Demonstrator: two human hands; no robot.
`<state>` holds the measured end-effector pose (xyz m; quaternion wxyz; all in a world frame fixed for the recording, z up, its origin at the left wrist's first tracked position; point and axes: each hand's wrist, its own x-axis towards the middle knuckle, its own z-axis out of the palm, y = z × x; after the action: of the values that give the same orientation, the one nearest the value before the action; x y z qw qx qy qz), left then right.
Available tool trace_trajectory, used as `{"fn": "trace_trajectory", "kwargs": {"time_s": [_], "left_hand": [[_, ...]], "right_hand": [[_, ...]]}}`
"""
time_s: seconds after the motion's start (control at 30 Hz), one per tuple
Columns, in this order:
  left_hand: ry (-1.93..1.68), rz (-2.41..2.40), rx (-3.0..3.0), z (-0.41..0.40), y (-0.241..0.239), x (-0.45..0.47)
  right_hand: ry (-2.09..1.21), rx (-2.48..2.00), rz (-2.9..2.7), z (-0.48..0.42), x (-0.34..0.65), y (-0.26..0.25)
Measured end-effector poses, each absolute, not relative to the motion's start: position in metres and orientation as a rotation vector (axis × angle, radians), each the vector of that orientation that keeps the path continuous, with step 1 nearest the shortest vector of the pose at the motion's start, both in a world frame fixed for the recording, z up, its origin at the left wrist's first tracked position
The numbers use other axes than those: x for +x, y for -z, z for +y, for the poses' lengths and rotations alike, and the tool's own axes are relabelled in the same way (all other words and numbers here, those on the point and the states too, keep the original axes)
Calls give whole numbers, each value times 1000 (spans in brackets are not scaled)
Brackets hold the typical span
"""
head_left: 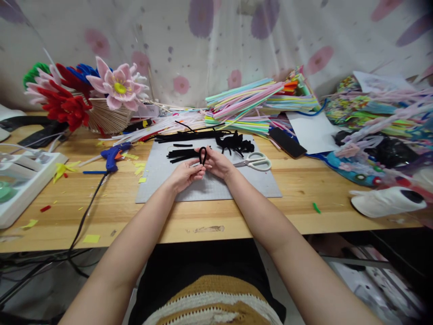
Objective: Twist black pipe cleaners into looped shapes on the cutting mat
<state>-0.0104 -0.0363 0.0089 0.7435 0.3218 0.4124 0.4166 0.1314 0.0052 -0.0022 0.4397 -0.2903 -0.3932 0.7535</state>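
Between my two hands is a black pipe cleaner (203, 150) bent into a narrow loop. My left hand (188, 175) pinches its lower end, thumb against fingers. My right hand (217, 163) grips the loop's side, close against the left fingertips. Both hands hover over a grey mat (158, 185). Just behind them lie cut black pipe cleaner pieces (181, 154). A clump of shaped black pipe cleaners (235, 143) rests at the mat's back right. Scissors with pale handles (259, 161) lie right of my right hand, their blades partly hidden by it.
A blue glue gun (113, 158) with a trailing cord sits at left, near a white power strip (30, 180). Fuzzy flowers (117, 85) stand behind it. Bundled pastel pipe cleaners (246, 101) line the back. A black phone-like slab (287, 142) and a white roll (387, 201) are at right.
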Motion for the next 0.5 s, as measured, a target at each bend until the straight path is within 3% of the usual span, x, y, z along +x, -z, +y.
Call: {"fn": "trace_trajectory", "kwargs": {"time_s": [0.5], "left_hand": [[-845, 883, 798, -37, -1, -9]], "right_hand": [[-1870, -759, -780, 11, 131, 5]]}}
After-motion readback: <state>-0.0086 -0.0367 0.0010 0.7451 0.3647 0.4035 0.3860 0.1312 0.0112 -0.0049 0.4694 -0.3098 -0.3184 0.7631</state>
